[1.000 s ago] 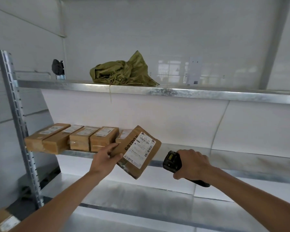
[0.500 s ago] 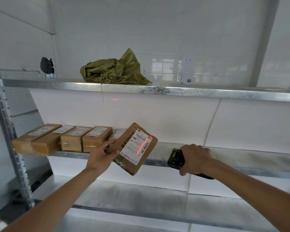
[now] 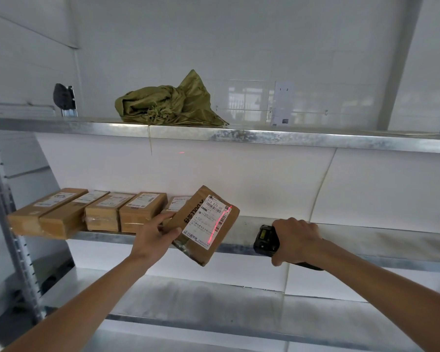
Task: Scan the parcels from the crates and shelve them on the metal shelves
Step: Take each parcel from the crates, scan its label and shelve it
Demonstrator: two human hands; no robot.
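Observation:
My left hand (image 3: 154,231) grips a brown cardboard parcel (image 3: 203,226) by its left edge, tilted, with its white label facing me. A red laser line crosses the label's barcode. To the right, my right hand (image 3: 296,238) holds a black handheld scanner (image 3: 264,240), its head pointed at the parcel. Both are in front of the middle metal shelf (image 3: 366,240). Several brown parcels (image 3: 92,212) lie in a row on that shelf's left part, one partly hidden behind the held parcel.
An olive green sack (image 3: 170,105) lies on the top shelf (image 3: 264,137). A dark object (image 3: 61,96) sits at the top shelf's far left. The perforated upright (image 3: 13,229) stands at the left. A lower shelf (image 3: 214,308) runs below my arms. White wall behind.
The red laser line came on across the parcel's label and stays there. The view shifted slightly; both hands hold nearly the same positions.

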